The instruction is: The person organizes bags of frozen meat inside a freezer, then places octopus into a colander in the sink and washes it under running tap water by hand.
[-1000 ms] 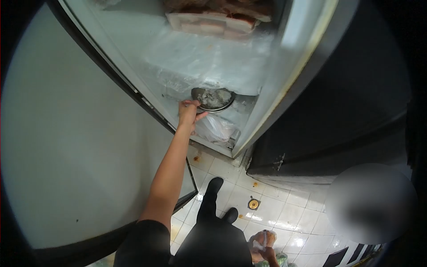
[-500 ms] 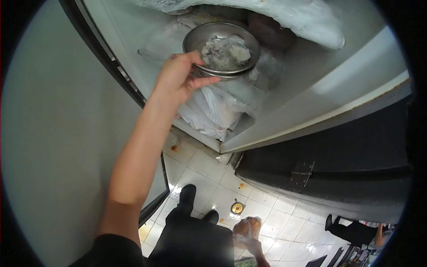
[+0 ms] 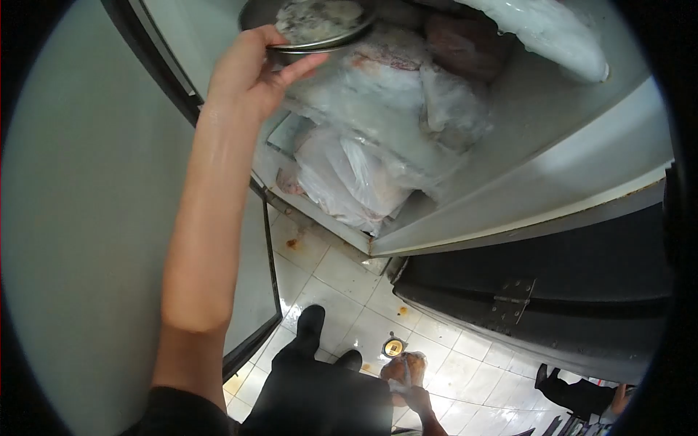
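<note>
My left hand (image 3: 251,76) grips the near rim of a metal bowl (image 3: 352,38) at the top of the view, thumb on top and fingers below. Whitish frozen food (image 3: 316,19) lies in the bowl, and a second metal rim shows just under it. Below the bowl, frosty plastic-wrapped packages (image 3: 378,94) and a white plastic bag (image 3: 345,174) lie in the freezer. Low in the view, my right hand (image 3: 416,400) holds a brownish item (image 3: 408,369) partly wrapped in clear plastic.
An open freezer door (image 3: 94,218) fills the left side. A frosted bundle (image 3: 545,36) hangs over the upper right. A dark cabinet (image 3: 538,269) stands at right. White floor tiles (image 3: 349,272) have a round drain (image 3: 393,347). Another person (image 3: 582,396) is at lower right.
My left hand and the bowl have moved up and left in view, uncovering more packages beneath. The view has come closer to the freezer. My right hand still holds the wrapped item.
</note>
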`<state>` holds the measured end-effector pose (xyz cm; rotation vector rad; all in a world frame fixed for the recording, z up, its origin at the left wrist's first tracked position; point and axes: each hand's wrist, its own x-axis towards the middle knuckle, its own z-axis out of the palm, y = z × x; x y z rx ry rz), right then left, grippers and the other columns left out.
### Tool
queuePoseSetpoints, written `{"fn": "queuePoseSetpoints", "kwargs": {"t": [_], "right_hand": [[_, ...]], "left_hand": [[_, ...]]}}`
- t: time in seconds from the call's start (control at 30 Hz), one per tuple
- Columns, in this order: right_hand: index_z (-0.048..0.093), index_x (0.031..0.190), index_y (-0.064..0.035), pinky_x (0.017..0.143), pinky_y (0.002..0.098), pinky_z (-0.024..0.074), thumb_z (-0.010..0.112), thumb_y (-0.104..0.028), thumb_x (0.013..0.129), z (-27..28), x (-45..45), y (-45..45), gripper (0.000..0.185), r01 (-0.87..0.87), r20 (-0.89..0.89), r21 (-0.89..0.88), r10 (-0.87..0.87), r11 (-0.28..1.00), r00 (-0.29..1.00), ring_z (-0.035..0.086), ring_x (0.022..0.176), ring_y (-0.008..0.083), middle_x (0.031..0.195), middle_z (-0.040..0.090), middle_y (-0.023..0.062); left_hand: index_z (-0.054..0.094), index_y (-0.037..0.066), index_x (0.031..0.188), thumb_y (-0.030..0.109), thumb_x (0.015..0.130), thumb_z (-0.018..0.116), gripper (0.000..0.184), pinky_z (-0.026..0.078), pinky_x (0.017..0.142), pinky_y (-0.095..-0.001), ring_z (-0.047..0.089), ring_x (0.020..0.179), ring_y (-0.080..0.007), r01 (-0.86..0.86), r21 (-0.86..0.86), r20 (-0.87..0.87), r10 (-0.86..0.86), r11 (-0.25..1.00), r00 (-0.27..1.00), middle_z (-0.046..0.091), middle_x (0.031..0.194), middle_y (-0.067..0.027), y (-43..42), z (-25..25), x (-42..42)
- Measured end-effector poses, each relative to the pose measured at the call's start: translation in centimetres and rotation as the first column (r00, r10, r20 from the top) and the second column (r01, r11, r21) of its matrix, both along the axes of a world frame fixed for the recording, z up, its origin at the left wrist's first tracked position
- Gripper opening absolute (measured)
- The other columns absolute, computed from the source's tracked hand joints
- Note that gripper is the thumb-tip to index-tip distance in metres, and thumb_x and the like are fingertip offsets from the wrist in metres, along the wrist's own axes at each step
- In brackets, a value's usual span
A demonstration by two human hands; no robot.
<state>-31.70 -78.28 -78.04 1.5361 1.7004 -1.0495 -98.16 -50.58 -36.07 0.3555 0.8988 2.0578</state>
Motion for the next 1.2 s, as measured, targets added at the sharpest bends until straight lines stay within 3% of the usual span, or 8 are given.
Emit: {"fn": "queuePoseSetpoints", "kwargs": {"t": [0.13, 0.33, 0.43, 0.47, 0.53, 0.63, 1.07, 1.2], "right_hand": [[0.064, 0.098, -0.0009, 0.08, 0.0456, 0.0505, 0.068, -0.039, 0.075, 2.8, -2.5, 2.7, 0.045, 0.084, 0.021, -0.017, -0.084, 0.996, 0.996, 0.064, 0.092, 0.0387, 0.094, 0.066, 0.0243], [0.066, 0.084, 0.0008, 0.071, 0.0413, 0.0514, 0.065, -0.051, 0.074, 1.3, -0.3, 1.1, 0.052, 0.162, -0.027, 0.161, -0.16, 0.973, 0.987, 0.067, 0.079, 0.0334, 0.081, 0.067, 0.0201], [0.064, 0.084, 0.0001, 0.07, 0.0413, 0.0516, 0.067, -0.042, 0.074, 1.4, -0.4, 2.2, 0.043, 0.155, 0.022, 0.099, -0.158, 0.983, 0.987, 0.066, 0.078, 0.0334, 0.08, 0.067, 0.0204], [0.064, 0.084, 0.0001, 0.07, 0.0413, 0.0516, 0.067, -0.042, 0.074, 1.8, -0.8, 2.6, 0.043, 0.162, 0.025, 0.098, -0.165, 0.982, 0.986, 0.066, 0.078, 0.0334, 0.08, 0.067, 0.0204], [0.065, 0.094, 0.001, 0.079, 0.045, 0.0505, 0.071, -0.033, 0.071, 3.1, -2.1, 3.3, 0.041, 0.208, -0.006, 0.091, -0.208, 0.974, 0.978, 0.063, 0.09, 0.0397, 0.091, 0.065, 0.0256], [0.065, 0.094, 0.0008, 0.077, 0.046, 0.051, 0.072, -0.031, 0.07, 4.0, -3.0, 3.2, 0.04, 0.22, -0.029, 0.115, -0.218, 0.969, 0.975, 0.064, 0.088, 0.0403, 0.089, 0.065, 0.0263], [0.065, 0.092, 0.0008, 0.074, 0.0477, 0.0514, 0.069, -0.024, 0.07, 10.7, -9.1, 3.4, 0.033, 0.232, -0.179, 0.133, -0.207, 0.964, 0.962, 0.063, 0.085, 0.0426, 0.084, 0.064, 0.0276], [0.063, 0.1, -0.0002, 0.073, 0.049, 0.0513, 0.067, -0.021, 0.07, 12.8, -10.6, 3.4, 0.036, 0.2, -0.193, 0.154, -0.169, 0.968, 0.967, 0.062, 0.084, 0.0442, 0.085, 0.064, 0.0283]], "left_hand": [[0.046, -0.012, 0.101, -0.002, 0.084, 0.048, 0.019, 0.061, 0.079, -0.0466, 0.051, 0.099, -0.0429, -0.129, -0.189, -0.012, 0.129, 0.973, 0.992, 0.045, 0.112, -0.0219, 1.2, -1.2, -1.0], [0.048, -0.006, 0.114, 0.016, 0.087, 0.064, 0.039, 0.058, 0.086, -0.0374, 0.046, 0.113, -0.0437, -0.302, -0.004, 0.167, 0.298, 0.953, 0.94, 0.036, 0.119, -0.0214, 1.9, -4.7, 1.8], [0.049, 0.0, 0.118, 0.021, 0.086, 0.065, 0.041, 0.054, 0.083, -0.0371, 0.057, 0.105, -0.028, -0.243, 0.029, -0.267, 0.242, 0.97, 0.933, 0.054, 0.101, -0.0171, 2.7, -5.3, 9.7], [0.05, 0.001, 0.118, 0.024, 0.084, 0.067, 0.044, 0.051, 0.084, -0.0391, 0.059, 0.102, -0.0261, -0.171, 0.012, -0.556, 0.149, 0.985, 0.818, 0.058, 0.096, -0.0169, 3.5, -4.9, 12.0], [0.049, -0.004, 0.116, 0.032, 0.077, 0.071, 0.058, 0.048, 0.089, -0.0424, 0.059, 0.103, -0.0351, -0.202, -0.066, -0.988, -0.035, 0.977, 0.151, 0.055, 0.11, -0.0244, 6.2, -4.3, 13.3], [0.047, -0.005, 0.123, 0.039, 0.071, 0.073, 0.073, 0.048, 0.092, -0.0402, 0.054, 0.11, -0.0427, -0.212, -0.327, -0.945, -0.322, 0.921, 0.058, 0.034, 0.135, -0.0345, 10.0, -4.4, 14.4], [0.05, -0.003, 0.124, 0.031, 0.066, 0.074, 0.071, 0.047, 0.094, -0.0422, 0.054, 0.114, -0.0401, -0.314, -0.578, -0.791, -0.611, 0.753, -0.008, 0.038, 0.132, -0.0369, 9.3, -1.1, 13.6], [0.056, -0.004, 0.117, 0.027, 0.064, 0.075, 0.064, 0.049, 0.09, -0.0407, 0.059, 0.107, -0.0362, -0.143, -0.585, -0.795, -0.528, 0.799, 0.298, 0.056, 0.115, -0.0311, 6.4, -0.1, 10.7]]}}
